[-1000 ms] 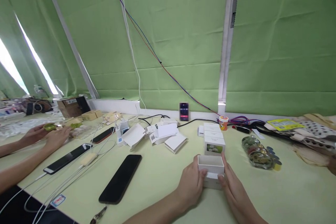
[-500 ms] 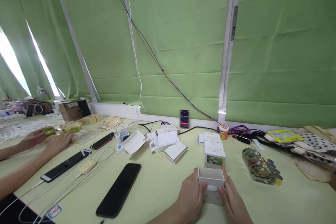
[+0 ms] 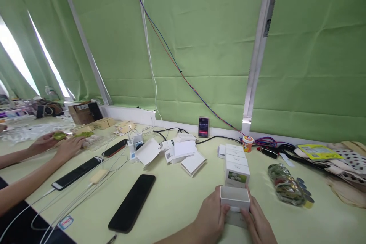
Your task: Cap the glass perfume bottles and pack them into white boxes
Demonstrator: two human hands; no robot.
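Between my two hands is a small white carton (image 3: pixel 235 201), its open top facing up and toward me. My left hand (image 3: pixel 210 214) grips its left side, with the thumb on the front wall. On the opposite side my right hand (image 3: pixel 257 217) is closed the same way. Below the thumbs a paler lower part of the carton shows, partly hidden by the fingers. Just behind it stands a row of closed white boxes (image 3: pixel 236 162), the nearest with a green plant picture on its front.
Left of my hands lies a black phone (image 3: pixel 132 204). Unfolded white cartons (image 3: pixel 180 151) are piled farther back. An orange cup (image 3: pixel 248 144), a clear pack of greenish items (image 3: pixel 286 185) and coins (image 3: pixel 303 186) are at right. Another person's hands (image 3: pixel 67 148) work at far left, near charging cables.
The camera view has shifted slightly, so the table things sit a little to the right. Both hands keep their hold on the carton, with only a slight change in its position.
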